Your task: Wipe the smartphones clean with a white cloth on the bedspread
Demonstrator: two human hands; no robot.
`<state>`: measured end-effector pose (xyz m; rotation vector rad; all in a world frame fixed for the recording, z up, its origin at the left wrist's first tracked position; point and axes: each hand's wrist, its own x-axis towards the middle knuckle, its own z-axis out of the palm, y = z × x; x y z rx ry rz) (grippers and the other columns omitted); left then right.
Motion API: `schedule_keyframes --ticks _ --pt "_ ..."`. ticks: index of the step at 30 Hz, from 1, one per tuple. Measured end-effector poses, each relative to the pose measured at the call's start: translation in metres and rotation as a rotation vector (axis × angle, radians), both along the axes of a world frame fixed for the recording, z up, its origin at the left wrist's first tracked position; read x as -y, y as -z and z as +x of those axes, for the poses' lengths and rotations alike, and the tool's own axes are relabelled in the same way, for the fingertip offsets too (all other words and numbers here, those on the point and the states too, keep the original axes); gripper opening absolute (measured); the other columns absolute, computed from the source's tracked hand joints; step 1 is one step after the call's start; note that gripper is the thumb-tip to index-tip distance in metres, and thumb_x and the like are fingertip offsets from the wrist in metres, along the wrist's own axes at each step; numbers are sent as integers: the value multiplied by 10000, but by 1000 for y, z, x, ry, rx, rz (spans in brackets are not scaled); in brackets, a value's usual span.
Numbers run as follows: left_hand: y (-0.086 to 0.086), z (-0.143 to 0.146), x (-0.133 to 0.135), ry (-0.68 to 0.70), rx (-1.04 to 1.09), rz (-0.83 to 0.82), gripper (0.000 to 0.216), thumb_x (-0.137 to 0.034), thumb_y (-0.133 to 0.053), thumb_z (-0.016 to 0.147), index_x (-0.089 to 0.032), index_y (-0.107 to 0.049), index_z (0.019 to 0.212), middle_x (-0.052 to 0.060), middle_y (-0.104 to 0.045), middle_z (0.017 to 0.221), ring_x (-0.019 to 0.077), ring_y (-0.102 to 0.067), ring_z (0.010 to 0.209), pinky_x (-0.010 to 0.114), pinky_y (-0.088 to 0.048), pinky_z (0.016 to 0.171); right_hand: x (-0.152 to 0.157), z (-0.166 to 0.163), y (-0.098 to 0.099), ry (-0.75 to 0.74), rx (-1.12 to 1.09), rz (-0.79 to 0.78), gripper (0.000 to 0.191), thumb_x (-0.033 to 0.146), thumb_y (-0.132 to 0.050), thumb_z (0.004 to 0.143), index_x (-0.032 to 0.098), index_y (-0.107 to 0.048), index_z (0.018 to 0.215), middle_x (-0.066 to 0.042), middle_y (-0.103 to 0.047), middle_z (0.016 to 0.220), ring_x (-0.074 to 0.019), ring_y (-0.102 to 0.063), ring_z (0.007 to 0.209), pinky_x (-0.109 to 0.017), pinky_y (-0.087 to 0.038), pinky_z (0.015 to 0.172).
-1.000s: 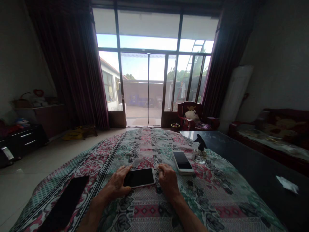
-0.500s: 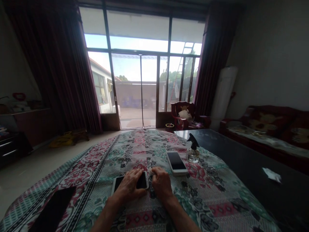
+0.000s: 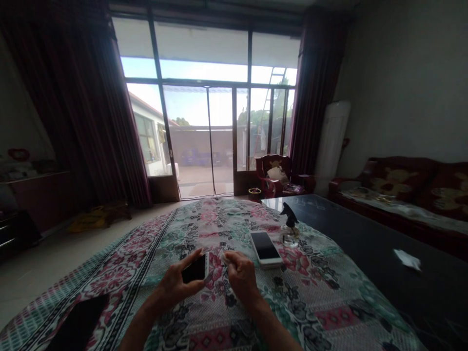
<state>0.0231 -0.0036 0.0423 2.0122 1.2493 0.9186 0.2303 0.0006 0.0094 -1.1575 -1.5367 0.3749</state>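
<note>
The left hand (image 3: 177,282) grips the phone (image 3: 196,269) by its long edges, over the near middle of the table (image 3: 347,243); whether it touches the cloth (image 3: 204,229) I cannot tell. The right hand (image 3: 240,272), just beside, is closed on a white wad (image 3: 223,257). Near it lies a second phone (image 3: 266,246), between that hand and the upright bottle (image 3: 290,236). A black slab (image 3: 78,321) lies toward the table's left edge, a paper (image 3: 407,260) on its bare right part. Beyond the far edge stands a chair (image 3: 263,168).
</note>
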Motion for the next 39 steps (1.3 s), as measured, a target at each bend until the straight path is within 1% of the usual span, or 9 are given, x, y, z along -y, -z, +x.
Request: schedule_keyframes --ticks 6,9,12,17,21,25,31,34,39 --pt "4 -12 -6 46 194 -54 740 -310 -753 685 -199 -466 1359 76 -577 1317 310 -473 1260 435 -366 1074 5 -7 -10 -46 -120 -7 362 67 -430 626 183 -710 825 -56 -710 872 -195 -648 840 -276 -492 792" --pt "6 -12 -7 61 271 -87 759 -305 -775 668 -187 -472 1354 93 -584 1307 318 -480 1251 453 -360 1079 7 -8 -13 -55 -139 29 356 69 -437 622 175 -709 827 -60 -704 852 -199 -646 820 -284 -499 775" --pt "6 -11 -8 70 311 -106 771 -304 -787 660 -186 -471 1353 92 -586 1305 318 -484 1247 451 -357 1081 10 -11 -18 -102 -156 96 355 54 -439 628 167 -704 836 -65 -691 851 -193 -638 824 -279 -495 775" --pt "5 -10 -7 58 341 -126 770 -310 -796 652 -185 -482 1343 98 -580 1311 324 -490 1241 465 -367 1070 20 -20 -22 -220 -112 213 252 72 -519 709 174 -689 865 -56 -659 857 -166 -613 806 -258 -479 754" --pt "5 -9 -8 51 368 -136 783 -302 -803 642 -187 -480 1345 96 -578 1314 317 -495 1238 444 -374 1069 26 -23 -22 -263 -53 259 171 124 -549 784 186 -686 866 -47 -615 825 -142 -583 760 -243 -464 705" --pt "8 -9 -9 61 354 -132 763 -285 -788 662 -187 -474 1350 91 -574 1319 311 -496 1240 437 -383 1063 26 -23 -20 -278 -7 266 175 165 -514 850 196 -680 894 -51 -578 836 -139 -567 775 -244 -458 710" --pt "13 -12 -10 66 314 -111 741 -272 -773 683 -202 -468 1355 83 -567 1328 310 -484 1250 438 -378 1066 27 -23 -22 -259 28 261 180 165 -501 865 197 -677 880 -50 -565 829 -139 -561 775 -247 -458 717" --pt "12 -13 -10 57 312 -97 741 -292 -772 686 -197 -468 1355 88 -561 1333 314 -466 1265 441 -369 1072 29 -24 -23 -284 33 253 181 182 -499 876 205 -676 911 -49 -573 846 -137 -566 786 -243 -462 724" --pt "10 -12 -9 42 289 -94 749 -301 -781 671 -180 -480 1346 98 -568 1324 325 -470 1259 448 -369 1071 29 -24 -22 -251 22 251 180 177 -507 871 200 -684 894 -50 -580 837 -135 -570 774 -243 -466 719"
